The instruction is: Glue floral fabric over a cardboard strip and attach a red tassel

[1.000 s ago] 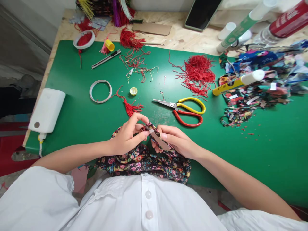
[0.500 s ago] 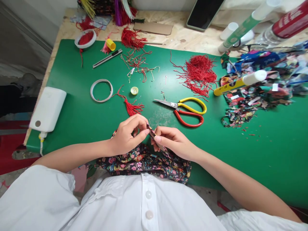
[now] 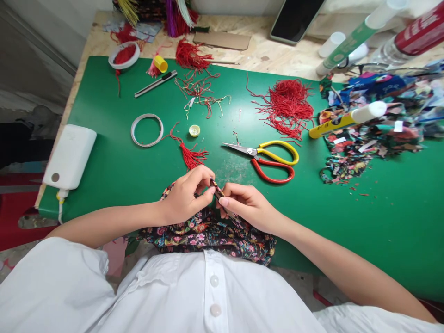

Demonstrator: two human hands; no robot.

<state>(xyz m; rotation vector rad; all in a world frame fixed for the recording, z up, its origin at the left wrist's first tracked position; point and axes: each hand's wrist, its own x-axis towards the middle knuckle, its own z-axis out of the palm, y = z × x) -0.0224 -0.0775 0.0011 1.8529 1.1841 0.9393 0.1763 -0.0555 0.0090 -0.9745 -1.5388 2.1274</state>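
Note:
Dark floral fabric (image 3: 204, 236) lies bunched at the table's front edge against my white shirt. Its folded edge rises between my two hands. My left hand (image 3: 190, 192) pinches the upper end of that edge between thumb and fingers. Just to the right, my right hand (image 3: 246, 206) grips the same edge a little lower, thumb on top. Some of its fingertips are hidden behind the cloth. Beyond my left hand lies a red tassel (image 3: 192, 155). Scissors (image 3: 267, 157) with one yellow and one red handle rest past my right hand.
On the green mat (image 3: 347, 231) are a tape ring (image 3: 147, 144), a small yellow cap (image 3: 194, 131), a utility knife (image 3: 156, 84) and red threads (image 3: 291, 106). A white power bank (image 3: 71, 157) sits left. Fabric scraps (image 3: 378, 92) and a yellow glue tube (image 3: 335, 125) occupy the right.
My right thumb has shifted slightly left along the fabric edge. Both hands keep their pinch, and the things on the table have stayed put.

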